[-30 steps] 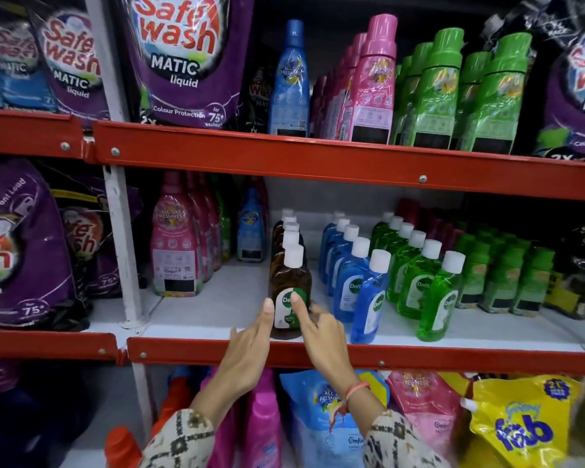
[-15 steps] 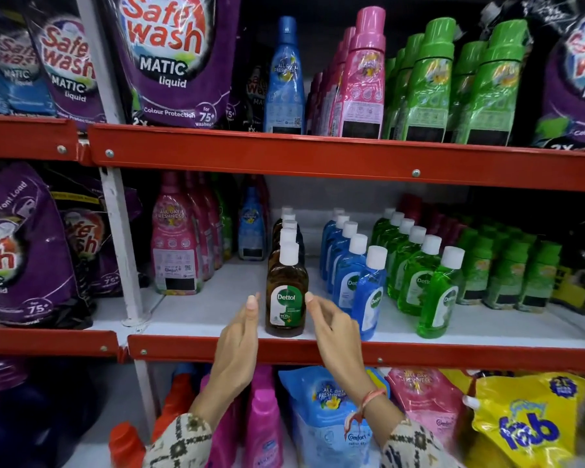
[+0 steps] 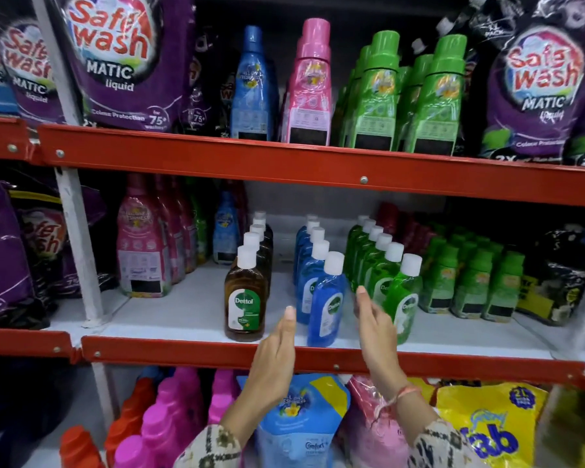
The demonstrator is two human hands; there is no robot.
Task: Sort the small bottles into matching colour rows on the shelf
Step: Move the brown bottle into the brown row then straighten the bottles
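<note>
Three rows of small white-capped bottles run front to back on the middle shelf [image 3: 190, 309]: a brown row led by a brown bottle [image 3: 245, 298], a blue row led by a blue bottle [image 3: 326, 305], and a green row led by a green bottle [image 3: 402, 298]. My left hand [image 3: 277, 352] is raised flat between the brown and blue front bottles, holding nothing. My right hand [image 3: 375, 322] is raised flat between the blue and green front bottles, overlapping the green one's lower left. Whether either hand touches the blue bottle is unclear.
Red shelf rails [image 3: 318, 359] cross in front. Pink bottles [image 3: 142, 248] stand left of the brown row, green-capped bottles [image 3: 470, 275] right of the green row. Large bottles and purple pouches [image 3: 115, 62] fill the top shelf; pouches and pink bottles [image 3: 169, 410] sit below.
Both hands have left the front brown bottle and shifted right; they now flank the front blue bottle. The brown bottle stands free at the head of its row.
</note>
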